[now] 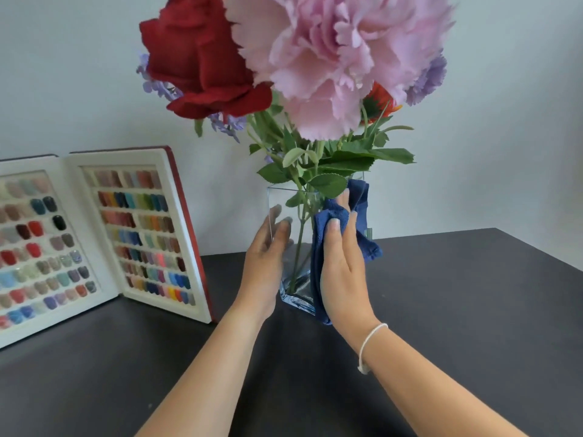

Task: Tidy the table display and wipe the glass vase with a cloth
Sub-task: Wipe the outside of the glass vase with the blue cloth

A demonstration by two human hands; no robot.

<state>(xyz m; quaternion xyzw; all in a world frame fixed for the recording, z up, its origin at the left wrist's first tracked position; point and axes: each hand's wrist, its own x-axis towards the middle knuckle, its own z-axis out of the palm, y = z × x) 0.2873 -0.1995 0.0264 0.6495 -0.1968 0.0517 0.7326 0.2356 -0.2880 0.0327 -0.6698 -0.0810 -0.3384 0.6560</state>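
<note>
The wiping step is in hand. The square glass vase (293, 247) is stood near the back edge of the dark table (457, 310), roughly midway along it, and is filled with artificial flowers (331, 58) on green stems. A blue cloth (318, 247) is pressed flat against the vase's right face by the right hand (344, 266), with the fingers held together over the cloth and the fingertips curled into its upper folds. The vase is steadied from the left by the left hand (268, 247), whose fingers are laid loosely spread against the glass, some seen through it.

The next move is judged to call for a firm brace on the left side while the cloth is drawn along the face, then shifted to the remaining faces; the tall, top-heavy bouquet could be tipped if the push is not countered.

The table is matte and dark grey. A nail colour sample book (94, 234) is propped open toward the left back corner, well apart from the vase. A plain pale wall (504, 152) is seen behind.
</note>
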